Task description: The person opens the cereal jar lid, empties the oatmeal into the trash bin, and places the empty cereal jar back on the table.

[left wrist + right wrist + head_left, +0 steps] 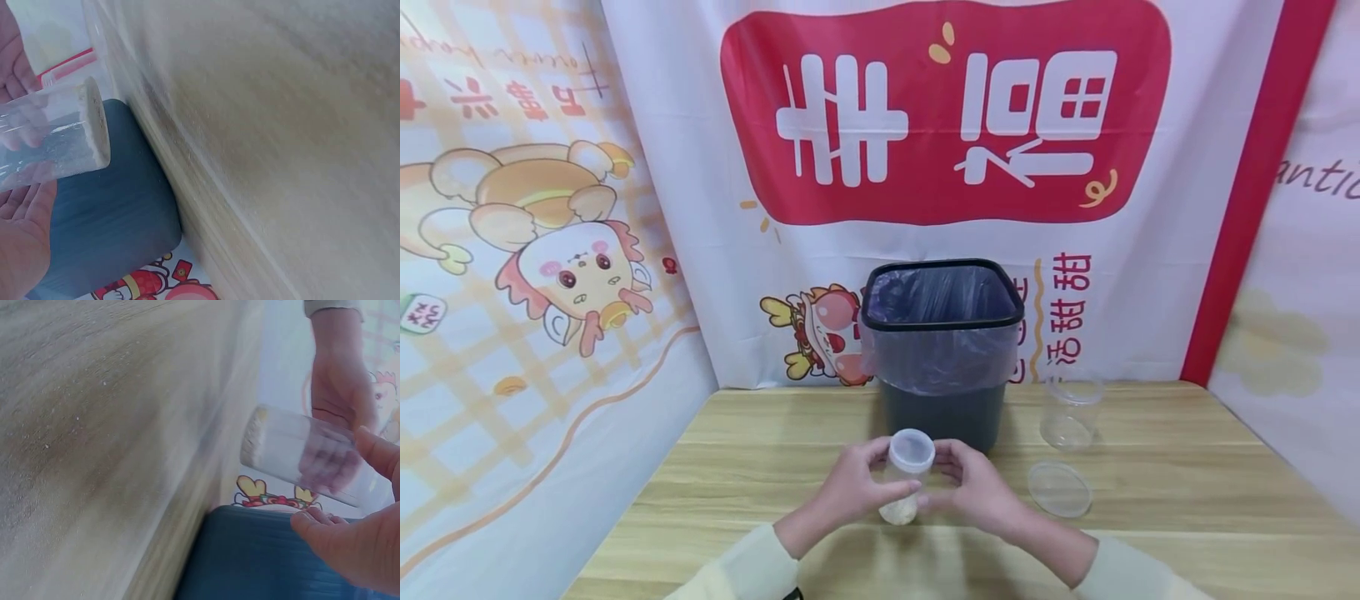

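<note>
"Cream sleeves (752, 568) are lying nearest. What is the left hand (848, 487) doing?"

"Gripping a clear plastic jar (910, 472), whitish bits lying in its base."

"And the right hand (985, 493)?"

"Spreading thumb and fingers at the jar's other side; I can't tell whether it's touching."

"Where is room showing?"

"Wooden tabletop (737, 500) is stretching leftward. Rightward, a clear round lid (1060, 490) is lying. Just ahead, a black-rimmed, bag-lined bin (943, 417) is standing; a clear tub (1070, 417) is sitting near the back edge, before a red-and-white banner (936, 125)."
</note>
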Tool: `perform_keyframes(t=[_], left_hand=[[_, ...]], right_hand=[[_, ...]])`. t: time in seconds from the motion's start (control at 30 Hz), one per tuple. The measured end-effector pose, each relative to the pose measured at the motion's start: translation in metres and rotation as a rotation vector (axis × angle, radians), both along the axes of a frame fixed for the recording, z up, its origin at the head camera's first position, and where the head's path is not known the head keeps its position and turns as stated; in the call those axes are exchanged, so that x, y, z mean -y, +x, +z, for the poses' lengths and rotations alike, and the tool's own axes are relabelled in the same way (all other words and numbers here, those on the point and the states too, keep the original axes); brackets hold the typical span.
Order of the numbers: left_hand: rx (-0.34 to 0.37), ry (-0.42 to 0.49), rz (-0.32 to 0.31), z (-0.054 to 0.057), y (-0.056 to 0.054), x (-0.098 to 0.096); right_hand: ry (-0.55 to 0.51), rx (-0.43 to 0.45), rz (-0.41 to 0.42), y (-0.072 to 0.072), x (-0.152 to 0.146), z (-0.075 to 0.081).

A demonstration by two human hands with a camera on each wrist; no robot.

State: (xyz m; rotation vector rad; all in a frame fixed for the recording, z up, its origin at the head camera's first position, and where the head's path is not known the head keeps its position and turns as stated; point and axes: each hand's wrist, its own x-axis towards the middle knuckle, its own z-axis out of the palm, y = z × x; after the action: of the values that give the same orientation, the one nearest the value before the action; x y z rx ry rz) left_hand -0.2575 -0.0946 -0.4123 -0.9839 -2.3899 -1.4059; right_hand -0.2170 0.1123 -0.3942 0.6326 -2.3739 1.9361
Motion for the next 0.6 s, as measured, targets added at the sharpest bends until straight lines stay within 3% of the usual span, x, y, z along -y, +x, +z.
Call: perform_keyframes(t=[0.3,0.6], left_hand=[[-0.108,-0.039,0.024,-0.003,0.002,-0.013],[-0.288,-0.055,0.065,-0.003,0.004,-0.026]], right_hand=[[-0.154,0.112,-0.028,0.007,-0.005,0.005],[-0.318,0.155,-0.168,0.01,0.012,0.003]])
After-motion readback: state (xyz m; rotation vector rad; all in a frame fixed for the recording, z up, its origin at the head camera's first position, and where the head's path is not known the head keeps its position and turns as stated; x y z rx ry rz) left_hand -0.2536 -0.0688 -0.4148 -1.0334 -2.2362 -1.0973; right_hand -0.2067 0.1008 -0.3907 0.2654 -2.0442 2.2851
